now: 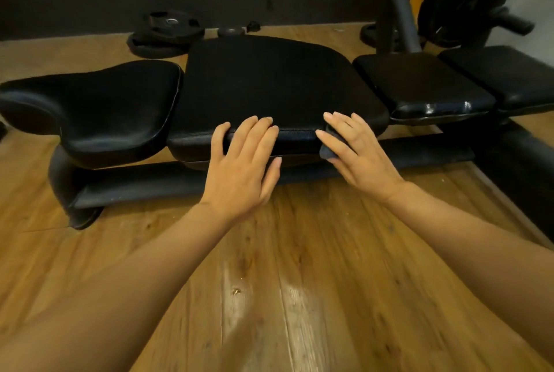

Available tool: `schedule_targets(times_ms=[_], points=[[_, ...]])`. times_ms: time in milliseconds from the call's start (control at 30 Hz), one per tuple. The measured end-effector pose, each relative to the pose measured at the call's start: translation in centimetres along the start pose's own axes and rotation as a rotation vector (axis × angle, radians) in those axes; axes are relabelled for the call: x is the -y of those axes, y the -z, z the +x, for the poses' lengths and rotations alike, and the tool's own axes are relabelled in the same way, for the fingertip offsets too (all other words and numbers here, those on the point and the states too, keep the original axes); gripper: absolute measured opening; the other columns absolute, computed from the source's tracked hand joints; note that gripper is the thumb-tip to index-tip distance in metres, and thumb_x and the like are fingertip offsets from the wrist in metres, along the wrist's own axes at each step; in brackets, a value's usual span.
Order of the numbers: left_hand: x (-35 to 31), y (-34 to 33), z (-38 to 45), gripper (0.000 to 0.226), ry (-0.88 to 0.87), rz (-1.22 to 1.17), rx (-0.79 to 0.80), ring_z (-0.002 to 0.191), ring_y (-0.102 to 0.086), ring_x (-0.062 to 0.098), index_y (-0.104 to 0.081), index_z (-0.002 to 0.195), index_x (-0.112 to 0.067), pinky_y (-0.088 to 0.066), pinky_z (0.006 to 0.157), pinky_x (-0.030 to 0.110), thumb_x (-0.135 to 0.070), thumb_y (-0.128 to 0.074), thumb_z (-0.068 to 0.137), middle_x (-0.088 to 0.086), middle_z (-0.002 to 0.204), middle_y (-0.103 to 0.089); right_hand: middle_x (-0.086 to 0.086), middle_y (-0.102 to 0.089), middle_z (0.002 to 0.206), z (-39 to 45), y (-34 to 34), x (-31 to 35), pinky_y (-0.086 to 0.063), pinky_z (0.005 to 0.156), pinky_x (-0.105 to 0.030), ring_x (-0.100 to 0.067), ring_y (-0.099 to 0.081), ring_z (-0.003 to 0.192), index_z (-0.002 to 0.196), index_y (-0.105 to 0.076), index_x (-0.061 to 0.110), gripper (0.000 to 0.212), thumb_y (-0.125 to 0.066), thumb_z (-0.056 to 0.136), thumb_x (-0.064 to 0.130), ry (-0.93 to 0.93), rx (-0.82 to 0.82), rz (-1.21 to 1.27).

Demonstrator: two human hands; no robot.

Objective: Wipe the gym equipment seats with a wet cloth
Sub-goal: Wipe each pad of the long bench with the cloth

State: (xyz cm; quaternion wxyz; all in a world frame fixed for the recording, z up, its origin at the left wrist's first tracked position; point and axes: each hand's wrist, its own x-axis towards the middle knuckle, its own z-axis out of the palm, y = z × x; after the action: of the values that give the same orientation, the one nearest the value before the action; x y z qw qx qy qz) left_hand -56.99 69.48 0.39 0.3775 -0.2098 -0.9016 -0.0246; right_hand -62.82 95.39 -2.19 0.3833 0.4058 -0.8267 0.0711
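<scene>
Two hands' straight fingers [341, 123] press cloth [327, 151] and padded, grainy seat [278, 84].

a gym is showing here: black padded bench seats [278, 84], weight plates [166, 34] lying on the wooden floor [269, 281].

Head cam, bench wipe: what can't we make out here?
- Cloth: mostly hidden under the right hand; wetness unreadable.
- Middle pad: uniformly dark, so wiped areas don't show.
- Weight plates by the wall: markings too small.
- Rightmost pad: cut off by the frame edge.
- Left hand covers the pad's front edge.
</scene>
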Motion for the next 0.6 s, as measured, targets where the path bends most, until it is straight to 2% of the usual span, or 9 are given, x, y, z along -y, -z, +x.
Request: schedule_targets(times_ms=[167,367,600], points=[[0.4,0.6,0.5,0.042,-0.012,-0.063,0.014,0.129,-0.051,0.028,-0.057,0.13,-0.008,-0.028,0.11,0.046,-0.034,-0.045,0.099,0.011,0.136,-0.058,-0.02,-0.035,0.152,2.5,1.5,2.4,-0.032,0.113,-0.045,-0.035,-0.04,0.136,0.146,-0.04,0.007,0.048,-0.049,0.099,0.016,-0.077,0.109,-0.012],[0.3,1.8,1.5,0.038,0.005,-0.21,-0.015,0.114,-0.059,0.026,-0.061,0.121,-0.008,-0.034,0.101,0.043,-0.033,-0.042,0.1,0.009,0.122,-0.064,-0.019,-0.041,0.152,3.2,5.6,2.3,-0.045,0.102,-0.047,-0.035,-0.049,0.13,0.145,-0.047,0.006,0.047,-0.041,0.104,0.027,-0.044,0.357,-0.089],[-3.0,1.5,4.3,0.038,-0.005,-0.299,-0.046,0.102,-0.062,0.027,-0.064,0.116,-0.007,-0.04,0.097,0.043,-0.032,-0.038,0.102,0.009,0.11,-0.067,-0.015,-0.055,0.141,3.3,8.5,-0.4,-0.052,0.086,-0.043,-0.03,-0.062,0.11,0.135,-0.059,0.011,0.047,-0.039,0.104,0.039,0.023,0.416,-0.136]])
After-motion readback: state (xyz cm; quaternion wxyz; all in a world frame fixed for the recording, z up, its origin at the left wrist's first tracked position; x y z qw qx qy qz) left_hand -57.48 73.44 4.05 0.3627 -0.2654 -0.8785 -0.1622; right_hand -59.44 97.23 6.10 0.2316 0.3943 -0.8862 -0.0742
